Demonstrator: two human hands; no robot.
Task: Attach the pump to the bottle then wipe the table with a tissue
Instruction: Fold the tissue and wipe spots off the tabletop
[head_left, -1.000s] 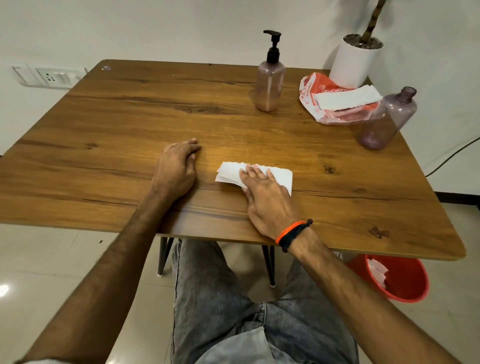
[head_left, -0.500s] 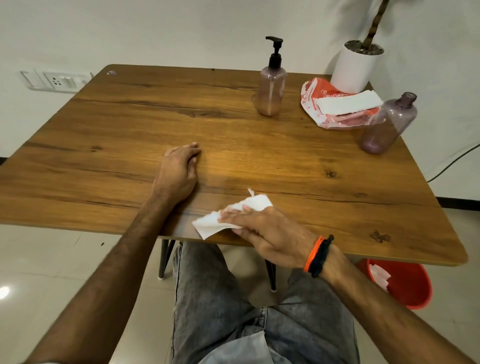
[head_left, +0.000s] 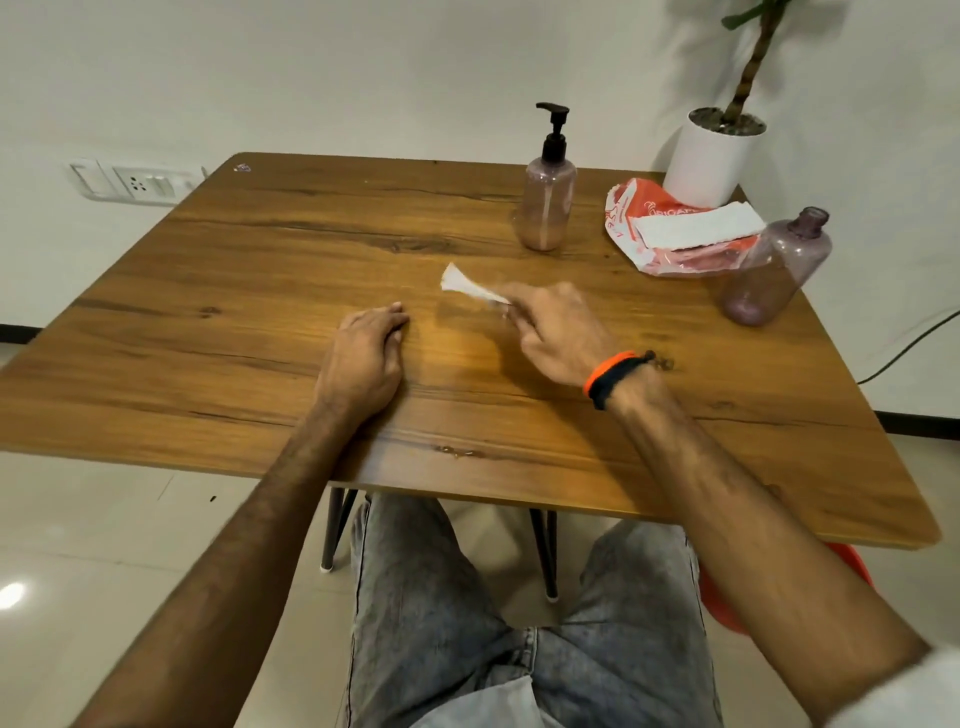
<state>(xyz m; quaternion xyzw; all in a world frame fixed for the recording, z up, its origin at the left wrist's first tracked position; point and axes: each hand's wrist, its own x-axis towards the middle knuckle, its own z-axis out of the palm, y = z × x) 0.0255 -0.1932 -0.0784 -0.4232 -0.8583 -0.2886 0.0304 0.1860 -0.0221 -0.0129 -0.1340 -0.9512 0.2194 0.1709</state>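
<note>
Reading the orange-and-white tissue packet (head_left: 670, 228) near the table's far right corner, we make out only part of its white lettering; the rest is too small and creased to tell. A white tissue sheet lies on top of it. Our right hand (head_left: 558, 330) is closed around a crumpled tissue (head_left: 467, 286), blurred, over the middle of the table (head_left: 260, 291), the tissue's loose end fanning out toward the far edge. Our left hand (head_left: 363, 358) lies flat, palm down, holding nothing, near the front edge. The bottle (head_left: 548, 205) with its black pump (head_left: 554, 130) fitted stands upright toward the far edge. A second, capless bottle (head_left: 774, 265) stands by the right edge, touching the packet. A white plant pot (head_left: 711, 156) sits at the far right corner. A red bin (head_left: 727, 597) shows below the table's front right corner.
</note>
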